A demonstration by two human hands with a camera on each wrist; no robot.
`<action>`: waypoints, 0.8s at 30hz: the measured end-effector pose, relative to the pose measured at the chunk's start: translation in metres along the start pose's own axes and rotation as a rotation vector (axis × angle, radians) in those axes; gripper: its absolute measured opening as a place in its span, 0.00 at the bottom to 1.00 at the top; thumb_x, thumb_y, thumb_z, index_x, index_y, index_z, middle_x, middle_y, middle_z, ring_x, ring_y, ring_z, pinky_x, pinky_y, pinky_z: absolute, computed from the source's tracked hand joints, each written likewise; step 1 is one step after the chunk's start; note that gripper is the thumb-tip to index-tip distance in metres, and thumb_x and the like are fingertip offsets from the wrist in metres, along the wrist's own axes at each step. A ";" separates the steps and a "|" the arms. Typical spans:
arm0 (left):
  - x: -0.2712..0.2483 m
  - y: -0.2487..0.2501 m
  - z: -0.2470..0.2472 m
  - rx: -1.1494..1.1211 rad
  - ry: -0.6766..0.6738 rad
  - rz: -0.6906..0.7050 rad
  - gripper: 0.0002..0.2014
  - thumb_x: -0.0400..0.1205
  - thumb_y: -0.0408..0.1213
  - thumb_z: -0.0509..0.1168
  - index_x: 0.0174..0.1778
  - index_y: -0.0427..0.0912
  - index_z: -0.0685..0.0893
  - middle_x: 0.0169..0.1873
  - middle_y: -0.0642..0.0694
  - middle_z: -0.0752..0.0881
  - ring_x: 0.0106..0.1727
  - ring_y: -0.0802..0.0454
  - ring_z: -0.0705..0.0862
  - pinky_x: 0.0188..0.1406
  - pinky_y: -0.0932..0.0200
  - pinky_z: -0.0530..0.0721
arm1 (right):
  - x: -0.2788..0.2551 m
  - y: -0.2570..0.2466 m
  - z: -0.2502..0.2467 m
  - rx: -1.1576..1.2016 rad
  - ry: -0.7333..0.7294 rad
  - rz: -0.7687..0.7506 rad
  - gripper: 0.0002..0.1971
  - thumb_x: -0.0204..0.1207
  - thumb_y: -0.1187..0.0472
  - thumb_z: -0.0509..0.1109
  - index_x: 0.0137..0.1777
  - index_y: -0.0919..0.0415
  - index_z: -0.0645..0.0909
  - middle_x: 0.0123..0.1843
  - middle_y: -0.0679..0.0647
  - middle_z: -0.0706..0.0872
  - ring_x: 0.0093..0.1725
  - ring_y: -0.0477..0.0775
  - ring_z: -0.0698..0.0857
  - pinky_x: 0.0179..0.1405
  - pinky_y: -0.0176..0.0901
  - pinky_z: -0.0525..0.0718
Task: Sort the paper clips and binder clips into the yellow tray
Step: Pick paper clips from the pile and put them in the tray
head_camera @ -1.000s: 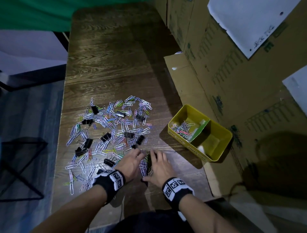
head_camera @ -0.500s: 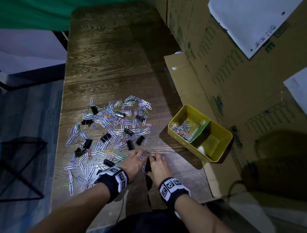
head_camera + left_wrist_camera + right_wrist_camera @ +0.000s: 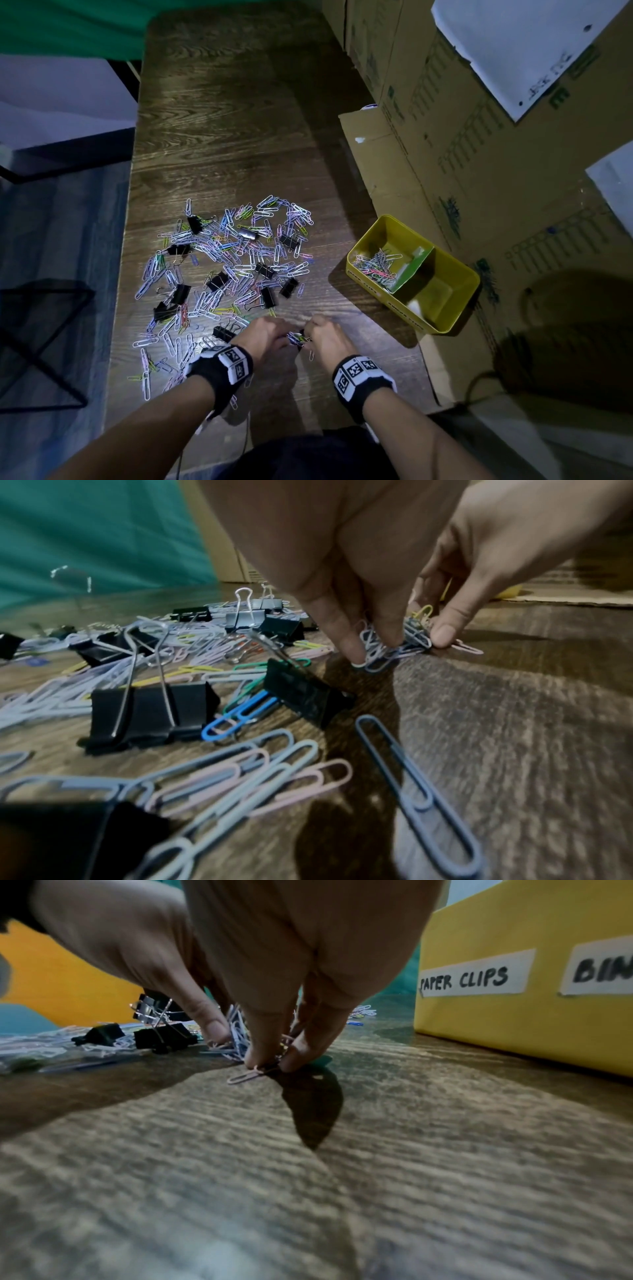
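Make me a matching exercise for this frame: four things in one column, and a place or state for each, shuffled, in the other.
Things
1. bunch of paper clips
2. yellow tray
3. green divider
4. black binder clips

Places or states
A. stands across the tray's inside
B. pinched between the left hand and right hand
C. scattered on the table among loose clips
D. at the table's right edge, beside cardboard boxes

Pairs: 1-B, 2-D, 3-A, 4-C
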State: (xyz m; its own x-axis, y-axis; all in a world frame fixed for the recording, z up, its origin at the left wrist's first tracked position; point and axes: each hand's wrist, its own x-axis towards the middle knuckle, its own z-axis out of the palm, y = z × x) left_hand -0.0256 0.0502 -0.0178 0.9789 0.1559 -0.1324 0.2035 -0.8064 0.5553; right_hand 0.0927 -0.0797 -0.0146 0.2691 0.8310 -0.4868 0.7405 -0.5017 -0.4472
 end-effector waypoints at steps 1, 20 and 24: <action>0.000 0.000 -0.002 -0.020 0.008 -0.012 0.10 0.72 0.39 0.69 0.48 0.45 0.89 0.34 0.46 0.90 0.35 0.50 0.87 0.42 0.68 0.75 | 0.001 0.000 0.000 -0.019 0.015 -0.019 0.10 0.79 0.69 0.65 0.59 0.68 0.80 0.60 0.61 0.78 0.57 0.64 0.83 0.57 0.54 0.81; -0.004 -0.002 -0.055 -1.018 0.089 -0.670 0.08 0.68 0.31 0.74 0.39 0.29 0.88 0.38 0.33 0.89 0.39 0.41 0.86 0.44 0.55 0.88 | -0.025 0.015 -0.029 1.026 0.393 0.127 0.08 0.64 0.68 0.82 0.42 0.58 0.91 0.40 0.50 0.90 0.40 0.50 0.87 0.49 0.46 0.87; 0.026 0.022 -0.095 -1.207 0.076 -0.590 0.02 0.66 0.27 0.71 0.31 0.36 0.90 0.37 0.37 0.90 0.38 0.46 0.88 0.41 0.57 0.89 | -0.046 0.016 -0.055 1.171 0.590 0.061 0.13 0.62 0.70 0.81 0.37 0.48 0.91 0.43 0.50 0.91 0.43 0.55 0.89 0.49 0.53 0.88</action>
State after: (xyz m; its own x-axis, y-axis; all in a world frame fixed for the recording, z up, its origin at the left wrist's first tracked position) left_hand 0.0061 0.0905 0.0687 0.7302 0.3655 -0.5772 0.4439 0.3883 0.8075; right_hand 0.1261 -0.1122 0.0422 0.7309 0.6296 -0.2634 -0.1720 -0.2035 -0.9639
